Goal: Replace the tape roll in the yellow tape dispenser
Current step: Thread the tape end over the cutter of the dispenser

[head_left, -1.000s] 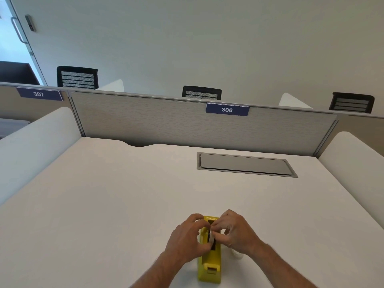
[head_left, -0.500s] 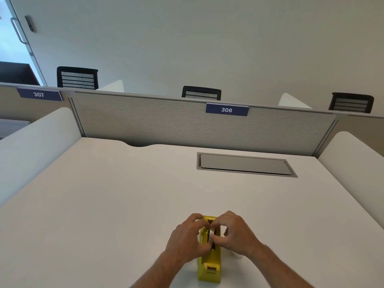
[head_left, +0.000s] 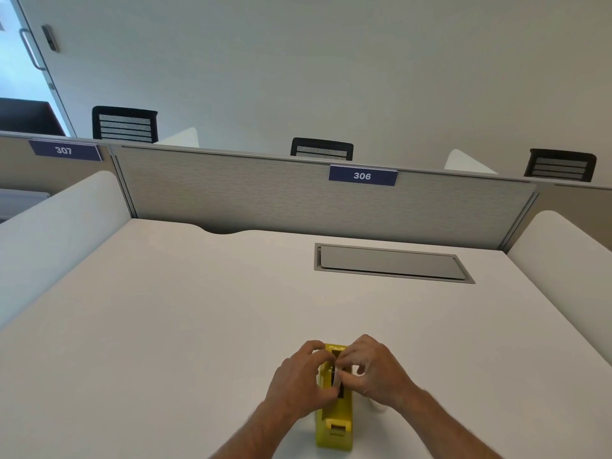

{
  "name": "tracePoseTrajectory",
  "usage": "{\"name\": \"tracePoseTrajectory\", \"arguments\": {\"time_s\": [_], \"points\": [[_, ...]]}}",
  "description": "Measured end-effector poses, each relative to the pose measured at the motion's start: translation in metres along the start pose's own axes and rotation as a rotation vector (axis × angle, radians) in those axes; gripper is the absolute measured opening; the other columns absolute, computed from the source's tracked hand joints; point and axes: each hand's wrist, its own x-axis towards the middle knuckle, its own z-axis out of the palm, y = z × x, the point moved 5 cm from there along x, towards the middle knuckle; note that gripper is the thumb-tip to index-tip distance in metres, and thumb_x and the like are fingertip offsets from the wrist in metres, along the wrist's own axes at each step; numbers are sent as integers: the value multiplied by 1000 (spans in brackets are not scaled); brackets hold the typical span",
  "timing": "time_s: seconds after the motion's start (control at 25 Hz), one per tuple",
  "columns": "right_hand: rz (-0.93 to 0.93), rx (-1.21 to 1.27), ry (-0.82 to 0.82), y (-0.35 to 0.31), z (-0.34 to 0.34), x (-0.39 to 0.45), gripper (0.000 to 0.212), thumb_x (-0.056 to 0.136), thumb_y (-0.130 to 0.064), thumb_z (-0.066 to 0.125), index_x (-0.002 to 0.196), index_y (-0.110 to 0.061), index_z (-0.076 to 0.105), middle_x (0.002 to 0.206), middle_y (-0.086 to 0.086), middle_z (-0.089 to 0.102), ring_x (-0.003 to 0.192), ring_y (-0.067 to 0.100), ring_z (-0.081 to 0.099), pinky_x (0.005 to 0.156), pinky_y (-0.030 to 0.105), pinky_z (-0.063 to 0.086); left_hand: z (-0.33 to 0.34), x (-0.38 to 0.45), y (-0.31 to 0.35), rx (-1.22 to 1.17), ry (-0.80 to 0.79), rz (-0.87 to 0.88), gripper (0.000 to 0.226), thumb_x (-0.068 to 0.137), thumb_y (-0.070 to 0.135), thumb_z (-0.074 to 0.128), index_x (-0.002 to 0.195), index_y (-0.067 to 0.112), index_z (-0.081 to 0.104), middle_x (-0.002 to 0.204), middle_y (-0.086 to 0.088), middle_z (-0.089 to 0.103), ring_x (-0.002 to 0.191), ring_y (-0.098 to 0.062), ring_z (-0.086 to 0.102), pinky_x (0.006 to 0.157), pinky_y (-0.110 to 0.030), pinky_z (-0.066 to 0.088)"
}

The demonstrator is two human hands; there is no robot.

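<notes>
The yellow tape dispenser (head_left: 334, 429) stands on the white desk (head_left: 198, 326) near its front edge, cutter end toward me. A pale tape roll (head_left: 337, 376) sits upright in the dispenser's dark slot. My left hand (head_left: 299, 380) curls round the dispenser's left side, and its fingers pinch the roll. From the right, my right hand (head_left: 374, 369) pinches the same roll with thumb and fingertips. Much of the roll is hidden by my fingers. A small whitish object (head_left: 377, 405) peeks out under my right wrist; I cannot tell what it is.
A grey cable hatch (head_left: 390, 263) is set into the desk at the back right. A grey partition (head_left: 265, 193) with a 306 label closes the far edge, and white side dividers (head_left: 49, 233) flank the desk. Black chairs (head_left: 124, 124) stand beyond.
Both hands have stayed on the roll over the dispenser. The fingers have shifted slightly around the roll. The dispenser has not moved.
</notes>
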Motion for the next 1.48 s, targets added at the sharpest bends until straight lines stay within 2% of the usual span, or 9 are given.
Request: {"name": "tracePoseTrajectory", "arguments": {"time_s": [0.4,0.6,0.84,1.0,1.24,1.36,1.48], "points": [[30,33,-1,0,-3,2,15,80,-40,68,90,-34,78,87,-22,74,90,1,56,72,23,52,-1,0,1,-2,2,0,48,75,60,65,117,38,61,137,19,48,94,-8,64,82,-26,56],[76,19,-14,3,0,0,23,66,-42,71,87,-34,73,85,-23,70,94,4,53,64,20,53,-3,1,1,-8,-3,8,50,72,58,67,117,38,61,134,20,48,93,-6,64,82,-28,56],[36,22,1,-2,-4,4,11,77,-35,70,83,-32,78,79,-22,74,85,3,57,69,21,50,-3,1,1,1,-17,4,49,71,57,68,116,37,61,136,19,48,96,-9,64,84,-29,56],[44,21,-20,-4,-5,3,14,72,-40,70,82,-33,77,80,-23,72,87,2,57,65,17,50,-4,1,2,1,0,2,47,72,58,65,113,37,61,134,20,49,96,-8,64,83,-29,56],[60,58,-16,-4,-8,5,9,78,-30,71,82,-31,79,78,-23,73,86,2,59,73,24,51,-1,1,0,-12,-4,-6,51,69,57,67,114,37,61,134,21,49,95,-10,64,83,-30,56],[73,62,-22,-4,-9,5,9,77,-32,71,83,-32,78,75,-29,68,88,2,59,71,24,52,-3,2,0,-40,7,0,51,69,59,67,115,38,62,133,22,50,92,-6,65,81,-26,56],[72,51,-34,-5,-7,5,14,71,-37,71,82,-31,76,79,-24,69,89,5,58,68,27,55,-4,2,0,-50,7,5,51,71,61,65,117,40,62,134,21,50,91,-5,65,81,-25,56]]}}
